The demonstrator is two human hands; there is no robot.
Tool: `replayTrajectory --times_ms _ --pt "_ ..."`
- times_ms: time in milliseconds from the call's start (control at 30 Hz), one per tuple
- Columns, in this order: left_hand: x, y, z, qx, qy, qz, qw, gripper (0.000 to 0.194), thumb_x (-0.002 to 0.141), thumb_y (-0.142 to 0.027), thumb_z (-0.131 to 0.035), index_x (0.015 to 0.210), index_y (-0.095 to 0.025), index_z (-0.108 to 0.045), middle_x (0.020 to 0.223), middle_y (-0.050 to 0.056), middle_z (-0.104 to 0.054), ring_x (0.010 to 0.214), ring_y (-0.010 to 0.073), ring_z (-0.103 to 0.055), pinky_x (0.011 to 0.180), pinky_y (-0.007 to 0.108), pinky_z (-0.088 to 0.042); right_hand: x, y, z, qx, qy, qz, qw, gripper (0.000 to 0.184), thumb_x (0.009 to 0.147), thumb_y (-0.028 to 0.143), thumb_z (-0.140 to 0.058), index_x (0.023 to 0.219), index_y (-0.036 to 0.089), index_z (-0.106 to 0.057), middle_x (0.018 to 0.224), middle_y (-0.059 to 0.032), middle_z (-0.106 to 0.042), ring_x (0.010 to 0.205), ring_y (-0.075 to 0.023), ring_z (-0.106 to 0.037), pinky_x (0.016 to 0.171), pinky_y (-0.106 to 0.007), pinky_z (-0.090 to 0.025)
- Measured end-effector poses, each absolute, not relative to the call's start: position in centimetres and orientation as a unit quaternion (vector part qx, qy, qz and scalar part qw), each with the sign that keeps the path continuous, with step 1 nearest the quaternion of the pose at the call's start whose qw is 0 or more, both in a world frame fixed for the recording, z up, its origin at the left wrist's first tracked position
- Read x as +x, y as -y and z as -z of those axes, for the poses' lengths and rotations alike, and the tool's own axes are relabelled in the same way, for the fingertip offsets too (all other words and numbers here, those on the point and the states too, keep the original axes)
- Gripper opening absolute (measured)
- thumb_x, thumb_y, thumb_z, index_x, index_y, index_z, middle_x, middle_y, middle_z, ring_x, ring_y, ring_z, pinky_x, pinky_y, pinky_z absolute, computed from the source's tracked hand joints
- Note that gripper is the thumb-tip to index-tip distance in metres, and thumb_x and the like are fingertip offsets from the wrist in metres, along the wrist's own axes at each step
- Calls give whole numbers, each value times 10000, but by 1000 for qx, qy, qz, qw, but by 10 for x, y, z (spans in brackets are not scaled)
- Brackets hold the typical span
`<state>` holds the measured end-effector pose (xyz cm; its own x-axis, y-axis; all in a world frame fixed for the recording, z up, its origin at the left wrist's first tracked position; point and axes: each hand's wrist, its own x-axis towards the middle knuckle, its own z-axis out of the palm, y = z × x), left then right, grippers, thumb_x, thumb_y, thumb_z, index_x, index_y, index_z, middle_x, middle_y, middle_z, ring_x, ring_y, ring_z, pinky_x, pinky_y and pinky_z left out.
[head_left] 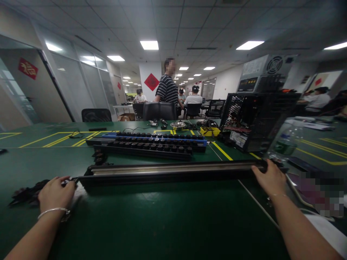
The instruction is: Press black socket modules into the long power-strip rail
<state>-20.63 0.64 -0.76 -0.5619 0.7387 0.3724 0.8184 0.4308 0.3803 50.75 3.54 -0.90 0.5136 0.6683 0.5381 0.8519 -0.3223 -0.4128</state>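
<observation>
A long black channel-shaped bar (162, 177) with a shiny metal strip along its inside lies crosswise in front of me, low over the green tabletop (162, 224). My right hand (271, 177) is closed round its right end, thumb on the near side. At the left end, my left hand (57, 193) pinches the bar's corner between thumb and fingers; the exact contact is partly hidden. Beside my left hand lies a pile of small dark parts (27, 193). Beyond the bar sit similar black bars (143, 153) carrying rows of round black pieces, and one blue-edged bar (202, 141).
An opened computer case (260, 119) with power supply units (267, 74) on top stands at the right. Near it are a plastic bottle (286, 142), a yellow tray (210, 131) and a metal bowl (177, 125). A person in a striped shirt (166, 88) stands beyond the table.
</observation>
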Motion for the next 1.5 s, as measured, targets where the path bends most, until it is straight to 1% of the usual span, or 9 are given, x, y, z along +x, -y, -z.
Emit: replayTrajectory --times_ms 100,200,333,467,633,767,1033,1267,1500 --pt "-180 1 -6 -482 795 357 95 512 831 -429 -298 1125 -91 -546 1299 169 -462 1262 303 -366 1057 470 -283 511 -37 9 -809 473 119 328 755 801 551 -331 1320 4 -359 1296 -291 -432 1230 -359 -382 989 -432 -261" --pt "-151 9 -13 -573 703 409 102 469 862 -428 -268 1136 -147 -525 1342 119 -433 1275 259 -356 1076 446 -272 511 -37 9 -823 469 96 305 748 800 560 -318 1338 41 -349 1347 -274 -381 1271 -354 -332 1019 -432 -227" --pt "-117 19 -16 -699 574 397 154 413 902 -365 -237 1092 -202 -566 1358 77 -423 1324 251 -292 1093 464 -235 509 -36 8 -844 447 82 284 709 794 569 -306 1353 135 -347 1378 -204 -364 1294 -333 -299 1047 -436 -199" --pt "-98 19 -9 -759 508 359 193 375 893 -333 -297 1123 -238 -577 1346 58 -443 1296 253 -343 1070 466 -287 505 -34 5 -852 436 78 280 701 791 576 -306 1359 168 -342 1382 -169 -366 1305 -326 -278 1062 -432 -183" --pt "-93 5 9 -773 556 248 181 443 874 -400 -367 1275 -255 -486 1386 65 -429 1294 252 -357 1040 458 -340 503 -33 1 -849 444 85 274 715 787 570 -303 1347 128 -352 1342 -182 -413 1274 -318 -327 1065 -411 -185" --pt "-96 -1 19 -772 586 186 161 512 858 -463 -390 1332 -270 -424 1362 56 -472 1291 254 -367 1045 479 -328 505 -34 2 -847 444 90 278 750 779 578 -308 1355 97 -331 1327 -185 -429 1258 -313 -346 1066 -390 -186" --pt "-98 -1 21 -771 587 193 153 498 864 -459 -378 1329 -288 -426 1365 36 -472 1290 232 -370 1055 454 -313 505 -34 3 -845 442 117 277 753 774 589 -323 1333 87 -362 1240 -205 -496 1186 -337 -418 1025 -394 -252" --pt "-97 -1 20 -772 589 191 145 496 872 -464 -357 1324 -275 -434 1351 37 -488 1286 227 -376 1053 459 -318 502 -33 2 -836 449 151 278 726 784 558 -323 1313 65 -394 1145 -207 -551 1080 -308 -492 971 -383 -314" --pt "-96 0 18 -772 590 190 141 495 866 -469 -370 1321 -283 -438 1346 34 -493 1284 228 -379 1056 452 -314 497 -32 1 -832 450 152 285 720 780 555 -332 1301 65 -414 1114 -206 -561 1075 -319 -499 976 -388 -314"
